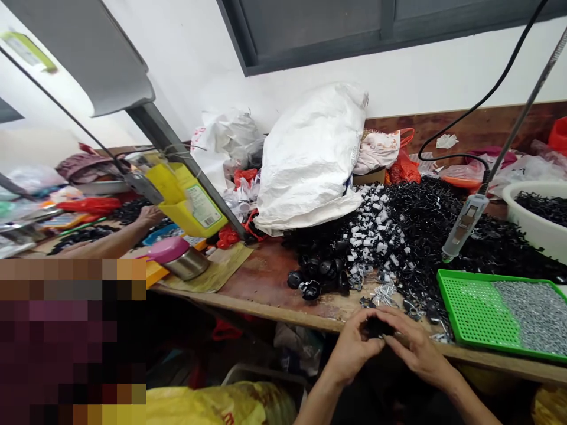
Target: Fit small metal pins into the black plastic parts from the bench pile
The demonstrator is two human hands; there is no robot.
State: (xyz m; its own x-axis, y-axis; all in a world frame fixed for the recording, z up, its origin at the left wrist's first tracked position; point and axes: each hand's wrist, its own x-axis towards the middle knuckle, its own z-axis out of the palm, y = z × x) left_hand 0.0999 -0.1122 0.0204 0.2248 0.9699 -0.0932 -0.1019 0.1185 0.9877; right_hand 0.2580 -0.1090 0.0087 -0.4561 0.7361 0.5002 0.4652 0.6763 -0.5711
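black part (pixel 377 326) sits between my two hands, at the front edge of the wooden bench (pixel 261 283), mostly hidden from me by fingers. my left hand (pixel 352 342) curls round one side and my right hand (pixel 414 342) round the other, thumbs meeting at the near side, so i read both as pinching it; each fingertip's exact contact i cannot tell.

to handle it well, i would steady it with the left and leave fine work to the right fingertips, pressing squarely, wrists level, so nothing small slips off the bench edge. tilting it toward my view would help, since its upper face is too dark to read.

just beyond the grip lie loose silver pins (pixel 384 292); farther out, white pieces (pixel 372 227) border a heap of black pieces (pixel 425 206). round black caps (pixel 325 268) cluster beyond and left. right of the grip is a green tray (pixel 482 313) holding small metal bits (pixel 538 313), and beyond its near-left corner hangs a powered screwdriver (pixel 466 224), which my right arm should avoid bumping. these heaps crowd the space ahead; behind them a white sack (pixel 310 159) blocks my view. well left, a co-worker's hand (pixel 150 217) is near a yellow container (pixel 181 218).
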